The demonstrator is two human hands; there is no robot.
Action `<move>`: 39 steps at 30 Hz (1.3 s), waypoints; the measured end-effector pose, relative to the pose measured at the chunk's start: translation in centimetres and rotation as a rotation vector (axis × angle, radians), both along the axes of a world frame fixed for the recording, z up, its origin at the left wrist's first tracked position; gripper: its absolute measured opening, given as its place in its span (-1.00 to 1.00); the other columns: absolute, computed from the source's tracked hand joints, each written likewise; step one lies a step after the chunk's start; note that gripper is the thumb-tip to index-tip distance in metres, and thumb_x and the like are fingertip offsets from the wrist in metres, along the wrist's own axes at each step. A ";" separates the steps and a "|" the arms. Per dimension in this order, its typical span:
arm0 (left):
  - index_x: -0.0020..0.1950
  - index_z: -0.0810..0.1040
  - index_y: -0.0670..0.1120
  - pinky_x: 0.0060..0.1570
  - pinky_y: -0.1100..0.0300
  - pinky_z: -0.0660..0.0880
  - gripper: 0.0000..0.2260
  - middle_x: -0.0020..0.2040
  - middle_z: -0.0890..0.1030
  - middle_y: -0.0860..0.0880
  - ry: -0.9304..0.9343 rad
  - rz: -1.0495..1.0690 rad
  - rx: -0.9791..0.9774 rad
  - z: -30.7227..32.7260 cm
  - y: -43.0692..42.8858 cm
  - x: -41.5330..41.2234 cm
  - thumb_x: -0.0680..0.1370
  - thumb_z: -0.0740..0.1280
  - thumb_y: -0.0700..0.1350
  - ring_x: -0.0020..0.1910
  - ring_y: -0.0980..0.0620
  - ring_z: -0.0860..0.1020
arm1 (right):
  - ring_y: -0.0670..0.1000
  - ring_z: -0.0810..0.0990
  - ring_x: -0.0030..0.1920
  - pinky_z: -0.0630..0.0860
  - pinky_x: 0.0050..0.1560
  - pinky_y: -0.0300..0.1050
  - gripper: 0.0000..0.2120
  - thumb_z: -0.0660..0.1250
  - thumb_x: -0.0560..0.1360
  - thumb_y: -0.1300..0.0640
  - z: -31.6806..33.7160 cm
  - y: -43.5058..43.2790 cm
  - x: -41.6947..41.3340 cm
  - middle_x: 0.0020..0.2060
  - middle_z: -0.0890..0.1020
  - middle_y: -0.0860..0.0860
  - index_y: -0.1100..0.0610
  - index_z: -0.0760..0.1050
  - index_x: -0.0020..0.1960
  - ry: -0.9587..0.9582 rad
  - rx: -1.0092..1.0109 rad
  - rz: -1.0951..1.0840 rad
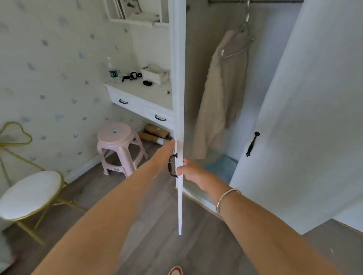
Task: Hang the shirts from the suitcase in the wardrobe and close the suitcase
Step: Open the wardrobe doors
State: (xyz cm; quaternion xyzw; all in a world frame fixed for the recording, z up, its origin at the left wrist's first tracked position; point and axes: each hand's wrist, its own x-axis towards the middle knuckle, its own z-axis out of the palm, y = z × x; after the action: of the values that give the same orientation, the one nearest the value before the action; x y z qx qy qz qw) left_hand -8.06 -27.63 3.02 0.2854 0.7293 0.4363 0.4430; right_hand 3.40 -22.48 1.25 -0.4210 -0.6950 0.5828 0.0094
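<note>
2 bare arms reach toward the wardrobe door [179,196], seen edge-on. My right hand [191,170] grips its edge beside the black handle [171,165]. My left hand [167,149] is blurred, partly hidden behind the door; grip unclear. A beige garment [220,94] hangs inside.

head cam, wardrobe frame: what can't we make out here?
- Suitcase: not in the head view at all.
- Left hand: mostly hidden behind the edge-on left door; grip unclear.
- Hanging rail: cut off by the top edge.
- Empty hangers: blurred, count unclear.
- Blue item on the wardrobe floor: blurred, unidentifiable.
</note>
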 end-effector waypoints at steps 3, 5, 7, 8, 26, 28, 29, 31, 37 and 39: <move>-0.02 0.49 0.01 -0.23 0.40 0.47 -0.71 -0.09 0.55 0.06 -0.011 0.093 0.089 1.8 -1.5 -1.0 0.66 0.04 0.10 -0.13 0.16 0.52 | 0.06 0.49 0.16 0.45 0.20 -0.06 -0.24 0.32 0.17 0.05 -0.6 -1.4 -2.8 0.19 0.51 0.05 0.05 0.35 0.38 0.003 0.023 0.004; 0.05 0.52 -0.05 0.03 0.35 0.46 -0.66 -0.08 0.60 0.01 -0.012 0.145 0.086 2.8 -2.1 -2.2 0.64 0.07 0.15 0.01 0.03 0.58 | 0.05 0.47 0.01 0.41 -0.01 -0.13 -0.42 0.31 0.25 0.09 0.1 -2.4 -4.0 0.01 0.50 0.04 0.17 0.43 0.27 0.040 0.037 -0.010; 0.04 0.54 -0.06 0.23 0.15 0.40 -0.62 -0.04 0.61 -0.01 0.013 0.183 0.088 3.5 -2.4 -3.7 0.60 0.12 0.20 0.08 -0.02 0.56 | 0.04 0.42 -0.18 0.33 -0.19 -0.14 -0.74 0.28 0.38 0.17 1.1 -3.1 -5.1 -0.19 0.46 0.05 0.24 0.47 0.04 0.088 0.058 -0.030; 0.03 0.54 -0.06 0.25 0.12 0.39 -0.63 -0.05 0.60 -0.01 0.032 0.194 0.095 3.9 -2.8 -4.4 0.59 0.15 0.20 0.06 -0.01 0.55 | 0.03 0.38 -0.24 0.30 -0.25 -0.15 -0.87 0.26 0.41 0.19 1.3 -3.2 -5.9 -0.26 0.42 0.04 0.22 0.44 -0.07 0.104 0.065 -0.047; -0.04 0.53 -0.05 0.30 0.09 0.40 -0.61 -0.09 0.57 -0.01 -0.005 0.325 0.057 4.8 -5.4 -21.4 0.57 0.16 0.25 0.05 -0.04 0.53 | 0.00 0.42 0.08 0.32 0.11 -0.16 -0.62 0.16 0.48 0.37 6.2 -5.9 -22.4 -0.03 0.50 -0.04 0.03 0.39 0.20 0.380 -0.096 -0.004; 0.13 0.54 -0.08 0.36 0.04 0.37 -0.49 0.07 0.58 -0.04 -0.030 0.317 0.072 4.8 -5.3 -22.7 0.54 0.12 0.32 0.18 -0.06 0.52 | -0.01 0.39 0.11 0.30 0.15 -0.16 -0.58 0.14 0.48 0.39 6.4 -5.8 -23.6 -0.12 0.46 -0.13 -0.01 0.34 0.22 0.386 -0.112 0.017; 0.23 0.52 -0.08 0.37 0.02 0.37 -0.43 0.16 0.56 -0.05 -0.033 0.310 0.072 4.9 -5.4 -23.4 0.53 0.09 0.35 0.24 -0.06 0.51 | -0.01 0.37 0.12 0.30 0.17 -0.16 -0.54 0.13 0.48 0.40 6.2 -5.8 -24.4 -0.13 0.44 -0.16 -0.03 0.31 0.26 0.391 -0.121 0.022; 0.26 0.49 -0.04 0.36 0.02 0.38 -0.43 0.24 0.53 -0.05 -0.035 0.298 0.065 4.7 -5.3 -24.4 0.53 0.06 0.36 0.27 -0.05 0.49 | -0.01 0.35 0.16 0.28 0.21 -0.15 -0.48 0.12 0.49 0.40 6.0 -5.7 -25.0 -0.08 0.44 -0.13 -0.07 0.25 0.31 0.406 -0.142 0.024; -0.07 0.52 -0.03 -0.17 0.27 0.45 -0.58 -0.10 0.56 0.00 -0.075 0.318 0.069 4.8 -4.7 -25.3 0.62 0.02 0.22 -0.11 0.06 0.51 | 0.04 0.20 0.49 0.20 0.42 0.04 -0.17 0.25 0.49 0.24 5.4 -6.3 -27.1 0.46 0.27 -0.04 -0.08 -0.18 0.56 0.315 -0.185 0.111; -0.12 0.52 -0.03 -0.15 0.28 0.43 -0.60 -0.12 0.56 0.00 -0.083 0.327 0.077 4.7 -4.7 -25.3 0.63 0.05 0.19 -0.17 0.08 0.49 | 0.02 0.19 0.49 0.17 0.45 0.03 -0.17 0.25 0.51 0.20 5.6 -6.2 -27.1 0.47 0.26 -0.05 -0.05 -0.23 0.56 0.308 -0.185 0.116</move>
State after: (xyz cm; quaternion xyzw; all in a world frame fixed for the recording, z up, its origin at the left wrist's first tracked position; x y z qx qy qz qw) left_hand -33.38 -32.32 7.69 0.1614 0.7299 0.5417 0.3845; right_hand -23.73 -28.64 6.82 -0.2852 -0.6518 0.7014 0.0431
